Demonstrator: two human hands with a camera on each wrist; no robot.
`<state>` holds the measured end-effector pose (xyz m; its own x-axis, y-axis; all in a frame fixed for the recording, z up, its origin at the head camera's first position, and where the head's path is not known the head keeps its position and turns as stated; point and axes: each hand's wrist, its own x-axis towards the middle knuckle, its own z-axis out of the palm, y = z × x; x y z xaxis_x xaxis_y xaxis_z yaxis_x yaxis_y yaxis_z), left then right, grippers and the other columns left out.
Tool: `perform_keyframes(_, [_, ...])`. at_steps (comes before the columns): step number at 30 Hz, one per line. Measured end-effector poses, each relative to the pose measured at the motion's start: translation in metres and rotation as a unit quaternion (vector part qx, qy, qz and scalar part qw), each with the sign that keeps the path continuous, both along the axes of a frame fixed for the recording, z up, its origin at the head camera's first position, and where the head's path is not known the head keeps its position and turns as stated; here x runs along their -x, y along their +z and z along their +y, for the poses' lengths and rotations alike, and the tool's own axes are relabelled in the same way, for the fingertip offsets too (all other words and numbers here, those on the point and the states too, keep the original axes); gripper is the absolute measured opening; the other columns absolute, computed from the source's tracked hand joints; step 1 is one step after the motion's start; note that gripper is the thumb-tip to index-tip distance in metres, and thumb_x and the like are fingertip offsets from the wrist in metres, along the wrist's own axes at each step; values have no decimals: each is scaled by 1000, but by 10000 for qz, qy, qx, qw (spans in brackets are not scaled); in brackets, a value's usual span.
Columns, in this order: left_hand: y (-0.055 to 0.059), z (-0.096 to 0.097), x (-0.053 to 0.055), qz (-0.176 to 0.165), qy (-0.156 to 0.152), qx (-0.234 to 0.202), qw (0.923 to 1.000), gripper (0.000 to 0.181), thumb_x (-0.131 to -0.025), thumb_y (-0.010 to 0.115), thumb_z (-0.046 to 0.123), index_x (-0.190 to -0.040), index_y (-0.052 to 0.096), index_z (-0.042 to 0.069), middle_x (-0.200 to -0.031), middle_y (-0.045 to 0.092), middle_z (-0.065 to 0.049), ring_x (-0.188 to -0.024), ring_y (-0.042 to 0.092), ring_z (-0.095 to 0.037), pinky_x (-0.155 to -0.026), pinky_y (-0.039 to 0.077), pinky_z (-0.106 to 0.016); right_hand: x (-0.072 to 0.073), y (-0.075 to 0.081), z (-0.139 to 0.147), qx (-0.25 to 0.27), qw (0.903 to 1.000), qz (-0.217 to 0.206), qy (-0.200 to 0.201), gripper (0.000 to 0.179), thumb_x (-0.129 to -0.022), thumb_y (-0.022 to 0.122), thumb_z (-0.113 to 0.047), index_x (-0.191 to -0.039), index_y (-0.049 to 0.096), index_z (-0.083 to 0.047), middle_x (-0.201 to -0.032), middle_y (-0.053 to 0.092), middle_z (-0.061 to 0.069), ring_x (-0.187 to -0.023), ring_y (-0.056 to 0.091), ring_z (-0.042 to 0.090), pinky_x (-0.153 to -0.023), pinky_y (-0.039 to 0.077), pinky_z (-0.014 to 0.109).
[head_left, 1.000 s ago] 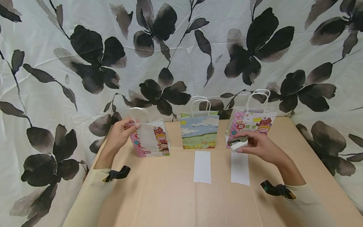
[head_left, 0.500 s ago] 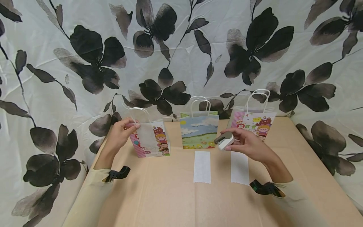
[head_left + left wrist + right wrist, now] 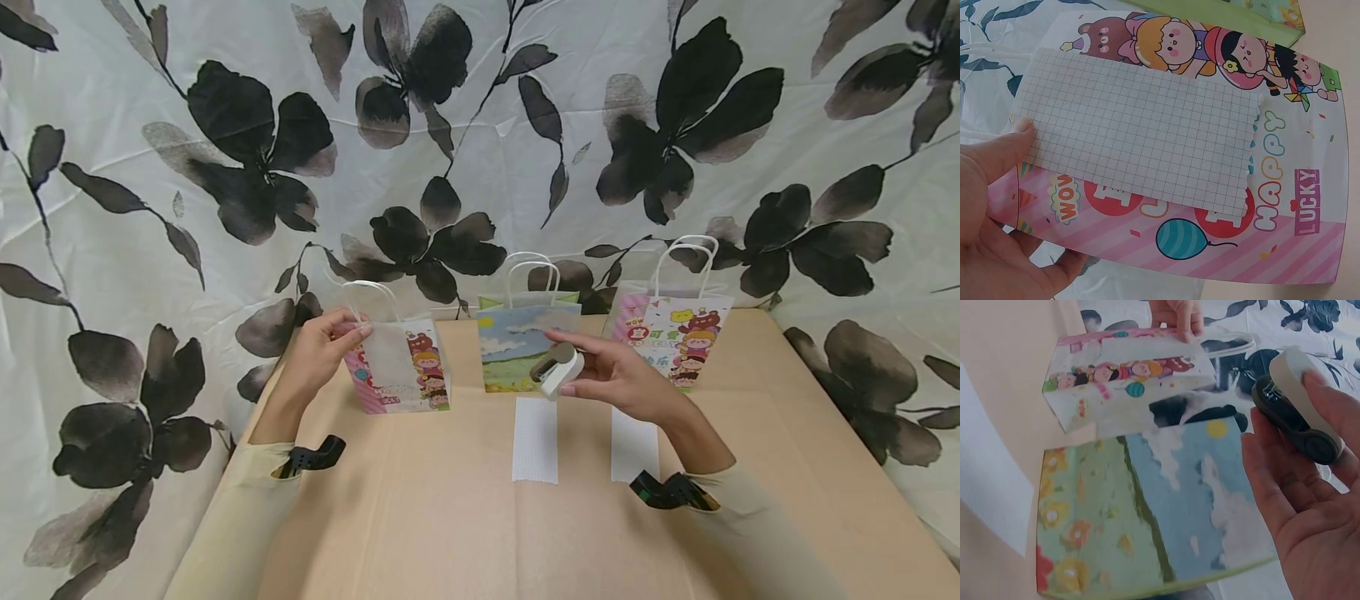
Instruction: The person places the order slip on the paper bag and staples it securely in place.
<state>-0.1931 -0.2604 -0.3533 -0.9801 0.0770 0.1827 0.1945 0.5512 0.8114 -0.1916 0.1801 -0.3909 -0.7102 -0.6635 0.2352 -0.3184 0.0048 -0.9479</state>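
At the left, my left hand (image 3: 322, 346) pinches the top edge of a pink-and-white cartoon paper bag (image 3: 1297, 231) together with a piece of grid paper (image 3: 1141, 131) lying over its front. The paper's torn edge points toward the bag's base. My right hand (image 3: 622, 375) holds a small white and dark grey stapler (image 3: 558, 371) between thumb and fingers. That stapler is in the air in front of a blue-and-green landscape paper bag (image 3: 502, 346), partly covering it. In the right wrist view the stapler's jaws stand apart.
A second cartoon paper bag (image 3: 675, 333) stands at the right, partly behind my right hand. Two more torn paper pieces lie on the table (image 3: 450, 517): one grid paper strip (image 3: 535, 442) before the middle bag, another strip (image 3: 633, 450) further right. A floral cloth (image 3: 525, 167) hangs behind.
My right hand has carried the stapler leftward, from in front of the right bag to in front of the middle one. The left hand keeps its place on the left bag and paper.
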Motion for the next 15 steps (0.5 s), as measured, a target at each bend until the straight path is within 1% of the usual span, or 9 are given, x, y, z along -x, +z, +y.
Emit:
perform_keyframes(4, [1,0,0,-9,-5,-12,10000,23,-102,64,16,-115,66,-3,-110,71,-23,-98,65,-34,-82,52,-28,2,3,-17,411,9988,-250,-79,66,-90,74,2,-148,43,0,-127,62,17,-105,70,24,-84,59,34])
perform_keyframes(6, [-4,-2,4,-48,14,-34,10000,23,-102,64,16,-115,66,-3,-110,70,-23,-98,64,-34,-82,52,-30,4,4,-26,591,9978,-268,-97,63,-90,74,3,-145,43,4,-124,63,18,-104,70,25,-82,60,35])
perform_keyframes(8, [-11,-6,9,-84,25,-46,10000,24,-102,63,17,-116,66,-2,-112,70,-22,-99,64,-33,-83,52,-29,6,5,-34,671,9975,-173,-149,62,-90,73,2,-145,44,3,-125,62,17,-104,70,26,-82,60,36])
perform_keyframes(11, [-23,-13,16,-128,38,-79,9999,26,-101,64,22,-117,67,1,-114,70,-19,-100,64,-31,-84,51,-28,9,7,-47,602,9979,55,-252,62,-92,73,-1,-148,47,-4,-131,58,15,-107,69,26,-84,59,34])
perform_keyframes(13, [-27,-16,19,-119,33,-82,9999,27,-101,65,25,-117,68,4,-114,71,-17,-101,64,-29,-83,51,-26,10,8,-56,585,9978,98,-300,63,-92,73,-2,-150,47,-7,-133,57,15,-110,68,27,-87,59,35])
perform_keyframes(15, [-29,-18,20,-92,20,-99,9999,28,-100,66,27,-117,68,5,-114,71,-16,-100,64,-29,-83,51,-26,12,10,-66,622,9975,21,-333,64,-92,74,-3,-150,47,-8,-133,58,15,-113,66,27,-88,58,35])
